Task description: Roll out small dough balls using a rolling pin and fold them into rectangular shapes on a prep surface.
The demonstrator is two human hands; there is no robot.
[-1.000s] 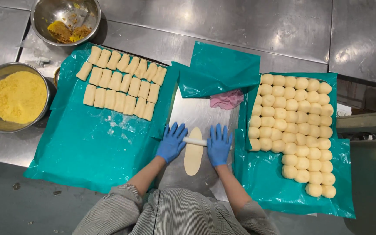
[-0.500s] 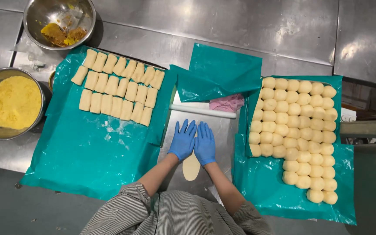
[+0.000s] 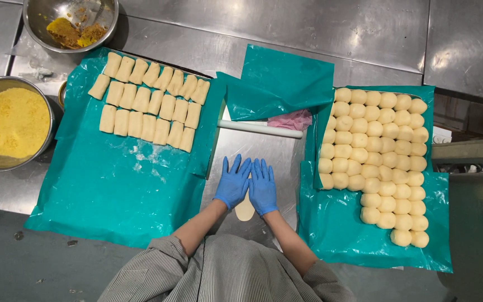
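Head view shows our forearms angling in from below until the left hand and right hand, both in blue gloves, lie side by side, thumbs touching, fingers straight and flat, palms pressed down on a flattened dough piece. Only its rounded near end shows below our wrists; its long axis seems to run toward us and away. Beyond our fingertips a white rolling pin lies crosswise on the steel table, between dough logs and dough balls on teal sheets.
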